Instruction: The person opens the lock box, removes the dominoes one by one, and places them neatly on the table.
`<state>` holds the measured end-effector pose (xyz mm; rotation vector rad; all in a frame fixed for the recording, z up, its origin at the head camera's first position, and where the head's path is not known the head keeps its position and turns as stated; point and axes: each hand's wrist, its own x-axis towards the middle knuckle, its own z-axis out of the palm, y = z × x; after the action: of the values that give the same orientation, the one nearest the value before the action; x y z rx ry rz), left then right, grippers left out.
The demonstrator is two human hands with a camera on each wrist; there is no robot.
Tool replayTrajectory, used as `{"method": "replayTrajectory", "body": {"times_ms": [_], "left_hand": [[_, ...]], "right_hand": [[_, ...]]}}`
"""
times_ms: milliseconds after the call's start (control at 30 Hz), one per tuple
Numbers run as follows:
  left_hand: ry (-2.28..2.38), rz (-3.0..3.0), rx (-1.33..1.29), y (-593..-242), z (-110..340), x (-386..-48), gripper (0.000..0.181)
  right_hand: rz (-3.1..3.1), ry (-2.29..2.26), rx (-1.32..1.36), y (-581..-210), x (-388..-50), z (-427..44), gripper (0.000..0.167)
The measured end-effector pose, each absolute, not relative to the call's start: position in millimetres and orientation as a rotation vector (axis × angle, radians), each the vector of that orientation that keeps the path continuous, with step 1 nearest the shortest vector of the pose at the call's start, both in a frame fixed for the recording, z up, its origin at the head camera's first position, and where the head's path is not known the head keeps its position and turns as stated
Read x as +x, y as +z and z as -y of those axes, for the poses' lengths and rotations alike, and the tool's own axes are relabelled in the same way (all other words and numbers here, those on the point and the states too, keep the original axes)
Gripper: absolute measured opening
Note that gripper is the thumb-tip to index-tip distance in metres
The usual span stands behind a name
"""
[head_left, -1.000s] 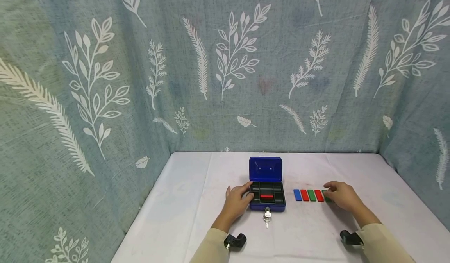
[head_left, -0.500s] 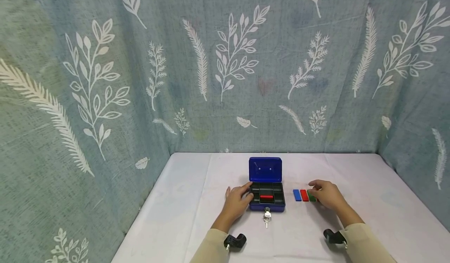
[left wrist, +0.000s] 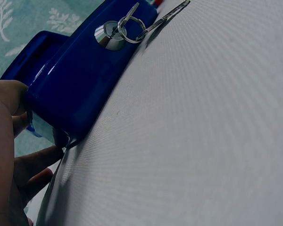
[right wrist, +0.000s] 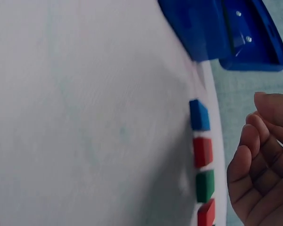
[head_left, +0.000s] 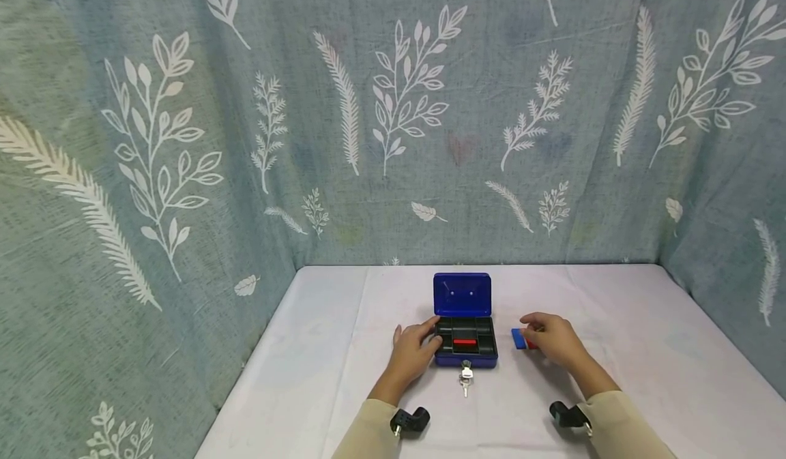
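A blue cash box (head_left: 465, 361) stands with its lid (head_left: 462, 294) raised; a red block (head_left: 464, 342) lies in its black tray (head_left: 467, 326). My left hand (head_left: 413, 357) rests against the box's left side, thumb and fingers spread along the edge. In the left wrist view that hand (left wrist: 9, 155) touches the corner. My right hand (head_left: 555, 342) hovers over the row of blocks, fingers loosely bent with nothing visible in them. Blue (right wrist: 199, 115), red (right wrist: 203, 152), green (right wrist: 205, 186) and another red block (right wrist: 206, 213) lie on the table in the right wrist view.
Keys (head_left: 466, 377) on a ring hang from the lock (left wrist: 110, 35) at the box's front. White cloth covers the table (head_left: 307, 377). A leaf-patterned curtain (head_left: 344, 227) stands behind and at the sides.
My right hand has moved left along the row, from the green block at the right end to above the red one beside the blue. My left hand has stayed on the box.
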<state>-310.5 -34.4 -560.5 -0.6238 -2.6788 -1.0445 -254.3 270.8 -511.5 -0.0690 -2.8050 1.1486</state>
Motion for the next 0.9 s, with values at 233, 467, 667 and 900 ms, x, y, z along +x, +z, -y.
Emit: {"method": "replayTrajectory", "body": {"times_ms": [233, 467, 667, 900], "left_hand": [[-1.035, 2.687, -0.627, -559.6, 35.3, -310.4, 0.046], [-1.036, 2.685, -0.623, -560.2, 34.8, -311.0, 0.045], [-1.046, 2.674, -0.631, -561.0, 35.1, -310.7, 0.045], [-1.035, 2.669, -0.638, -561.5, 35.1, -311.8, 0.045]], "right_hand": [[2.785, 1.173, -0.047, -506.0, -256.3, -256.7, 0.031], [2.759, 1.191, 0.008, -505.5, -259.2, -243.3, 0.028], [2.734, 1.216, 0.035, -504.7, -260.2, -232.1, 0.026], [2.779, 1.180, 0.072, -503.0, -262.3, -217.6, 0.026]]}}
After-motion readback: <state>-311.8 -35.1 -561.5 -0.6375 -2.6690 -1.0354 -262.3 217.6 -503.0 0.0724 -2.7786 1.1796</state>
